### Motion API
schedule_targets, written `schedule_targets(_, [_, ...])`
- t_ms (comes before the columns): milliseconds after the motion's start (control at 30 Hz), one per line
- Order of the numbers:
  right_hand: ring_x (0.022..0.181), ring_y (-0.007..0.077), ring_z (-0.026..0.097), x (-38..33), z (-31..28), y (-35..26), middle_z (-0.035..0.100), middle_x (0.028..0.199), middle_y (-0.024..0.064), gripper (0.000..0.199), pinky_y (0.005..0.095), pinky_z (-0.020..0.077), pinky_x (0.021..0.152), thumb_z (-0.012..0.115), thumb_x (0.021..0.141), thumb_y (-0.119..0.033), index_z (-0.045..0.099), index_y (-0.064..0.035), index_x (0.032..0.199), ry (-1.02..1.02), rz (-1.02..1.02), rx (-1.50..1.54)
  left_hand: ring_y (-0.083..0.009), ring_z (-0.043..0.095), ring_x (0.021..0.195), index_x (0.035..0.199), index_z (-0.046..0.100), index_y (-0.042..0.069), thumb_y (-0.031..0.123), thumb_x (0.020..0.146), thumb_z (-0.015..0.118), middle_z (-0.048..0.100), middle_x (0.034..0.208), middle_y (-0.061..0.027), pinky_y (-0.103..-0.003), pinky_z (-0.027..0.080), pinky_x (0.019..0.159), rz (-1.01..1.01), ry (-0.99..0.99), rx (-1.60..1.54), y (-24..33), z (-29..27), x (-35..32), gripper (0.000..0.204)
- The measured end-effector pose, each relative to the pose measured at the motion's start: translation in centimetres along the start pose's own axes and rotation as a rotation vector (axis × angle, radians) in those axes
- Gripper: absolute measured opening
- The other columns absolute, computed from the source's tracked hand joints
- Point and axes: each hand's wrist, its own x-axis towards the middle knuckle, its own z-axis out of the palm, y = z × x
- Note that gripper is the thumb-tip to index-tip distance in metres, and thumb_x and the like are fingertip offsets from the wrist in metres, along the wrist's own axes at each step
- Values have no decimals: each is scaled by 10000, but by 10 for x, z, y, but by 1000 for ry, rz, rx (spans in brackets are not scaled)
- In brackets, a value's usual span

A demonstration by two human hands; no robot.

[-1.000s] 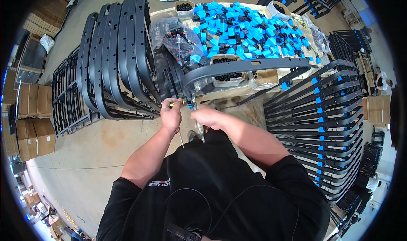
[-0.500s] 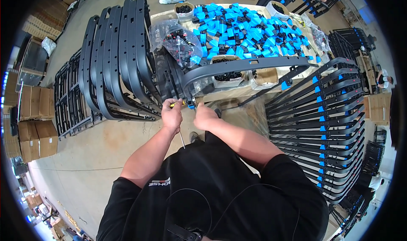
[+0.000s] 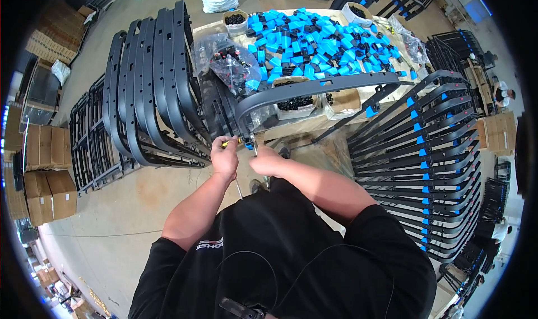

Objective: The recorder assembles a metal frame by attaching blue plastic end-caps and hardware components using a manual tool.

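A screwdriver with a yellow handle [image 3: 226, 144] is wrapped in my left hand [image 3: 225, 161], its thin shaft pointing back toward my body. My right hand [image 3: 265, 162] is closed at the near end of a curved black metal frame [image 3: 314, 86]. Something thin and silvery shows at its fingertips, too small to name. Between the two hands, a small blue piece [image 3: 249, 146] sits at that frame end. The frame arches over the table's near edge, and its other end reaches to the right.
The table holds a heap of blue and black caps [image 3: 319, 41], tubs of small black parts [image 3: 295, 101] and a clear plastic bag [image 3: 232, 64]. Curved black frames [image 3: 143, 89] stand at left; more with blue pieces [image 3: 420, 167] are stacked at right. Cardboard boxes [image 3: 50, 193] stand far left.
The whole view has shifted slightly. My right hand has drawn back a little from the frame end, showing more of the silvery thing. The left hand keeps its hold on the screwdriver.
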Motion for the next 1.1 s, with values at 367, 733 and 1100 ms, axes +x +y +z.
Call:
schedule_targets(367, [1183, 427, 615, -8, -5, -4, 609, 1232, 353, 613, 465, 483, 997, 617, 871, -265, 461, 142, 1304, 36, -32, -132, -52, 366, 457, 1041, 542, 102, 170, 970, 681, 484, 662, 31, -244, 268, 380, -51, -29, 42, 14, -6, -6, 170])
schedule_targets(733, [1189, 418, 596, -7, 43, 45, 623, 1207, 308, 611, 435, 468, 1008, 688, 853, -289, 476, 78, 1293, 142, -70, 159, -278, 711, 886, 1119, 675, -26, 265, 801, 771, 739, 932, -166, -382, 536, 808, -74, -45, 587, -18, -12, -40, 442])
schedule_targets(1100, [1306, 446, 520, -26, 28, 21, 517, 1356, 385, 804, 436, 430, 1079, 664, 857, -336, 338, 179, 1380, 58, -32, 126, -350, 695, 743, 828, 670, 10, 301, 798, 685, 705, 768, -187, -424, 540, 715, 220, 55, 669, -62, -14, -1, 292])
